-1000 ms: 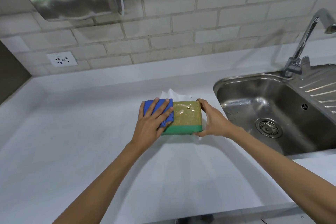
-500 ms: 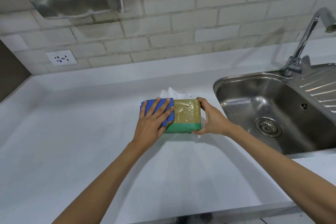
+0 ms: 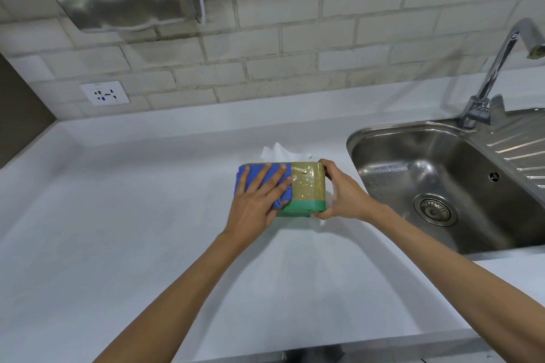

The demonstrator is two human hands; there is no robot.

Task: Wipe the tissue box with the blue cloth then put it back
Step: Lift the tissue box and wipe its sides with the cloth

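Right hand (image 3: 342, 194) grips the tissue box (image 3: 308, 186) end; left hand (image 3: 256, 200) presses the blue cloth (image 3: 250, 177) flat against its side.

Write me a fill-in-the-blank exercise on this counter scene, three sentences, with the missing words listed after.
1. The left hand presses the folded blue cloth flat against the olive and green tissue box, whose other end is gripped by the ______ hand.
2. A white tissue sticks out of the box on the side facing the ______ wall.
3. The stainless steel sink lies to the ______ of the box.

Missing words: right; tiled; right
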